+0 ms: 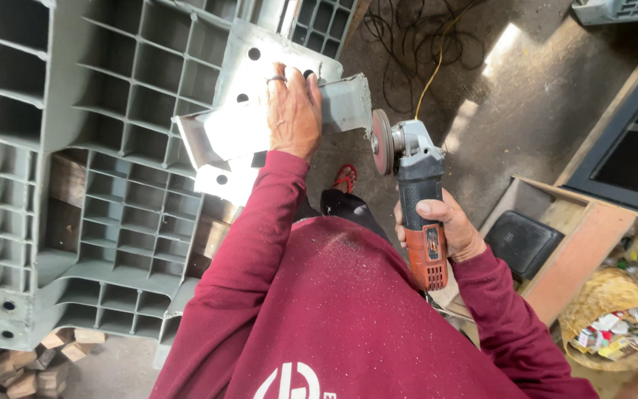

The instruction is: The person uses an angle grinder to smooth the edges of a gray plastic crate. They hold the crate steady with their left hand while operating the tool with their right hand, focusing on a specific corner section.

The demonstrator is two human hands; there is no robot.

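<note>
Left hand (pixel 293 111) presses flat, steadying the grey metal channel piece (pixel 275 125); right hand (pixel 437 229) grips the orange-and-grey angle grinder (pixel 415 199), disc beside its end.

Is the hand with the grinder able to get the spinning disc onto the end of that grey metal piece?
Probably yes. The right hand holds the angle grinder with its disc right beside the open end of the metal piece. Nothing sits between them, and the left hand presses the piece further back.
</note>
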